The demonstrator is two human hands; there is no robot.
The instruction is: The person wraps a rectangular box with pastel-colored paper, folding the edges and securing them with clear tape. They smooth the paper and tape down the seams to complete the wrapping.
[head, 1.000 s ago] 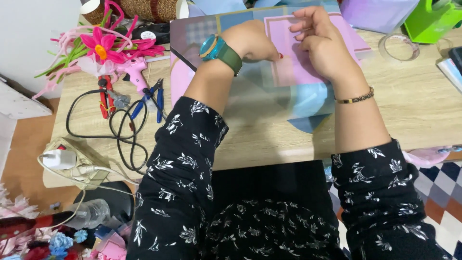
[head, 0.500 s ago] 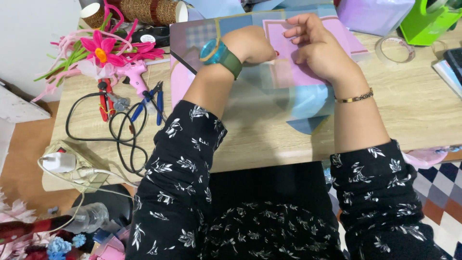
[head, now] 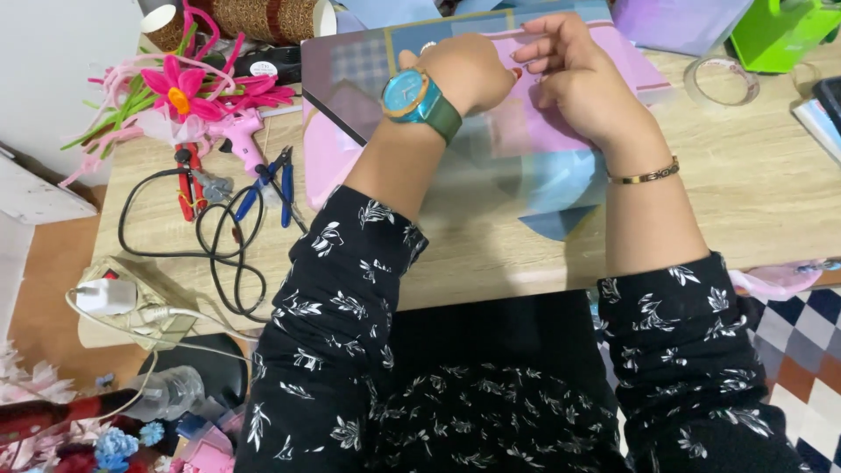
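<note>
Since the earlier frame both of my hands had drifted a little toward 12 o'clock, farther up over the pink sheet; everything else on the table lay as it had.

Far off at 9 o'clock a white plug sat in a power strip at the table's edge, its black cord looping up toward a pink glue gun. Pink pipe-cleaner flowers lay at 10 o'clock, with red-handled pliers and blue-handled pliers just below them on the wooden table.

My left hand, with a teal watch on its wrist, was curled into a loose fist at about 12 o'clock, fingers turned under so that I could not tell whether it pinched anything. It rested over the pink sheet, which lay across a dark board with pale blue paper under its near edge.

Just beside it, toward 1 o'clock, my right hand was bent at the knuckles, fingertips drawn narrowly together near the left hand's knuckles and close to the sheet; what they held was too small to make out. A thin gold bracelet circled that wrist.

A roll of clear tape lay at 2 o'clock, and a green container beyond it.
</note>
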